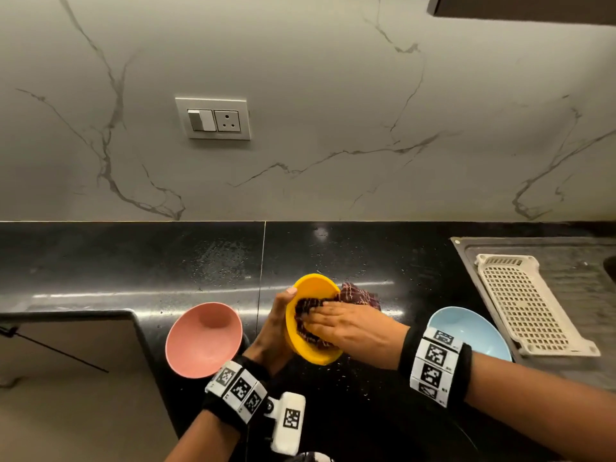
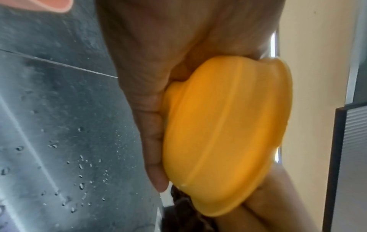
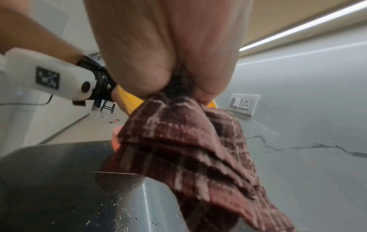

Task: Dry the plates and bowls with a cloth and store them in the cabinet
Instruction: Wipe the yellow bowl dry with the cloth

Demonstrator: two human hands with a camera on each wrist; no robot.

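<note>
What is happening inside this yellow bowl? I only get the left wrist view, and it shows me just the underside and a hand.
Observer: The right hand holds a dark red checked cloth against the inside of the yellow bowl.
Operator: Are more bowls waiting on that side?
Observer: Yes, a blue bowl sits on the black counter, partly hidden by the right wrist.
Operator: And beyond it?
Observer: A white perforated tray lies on the steel drainboard.
</note>
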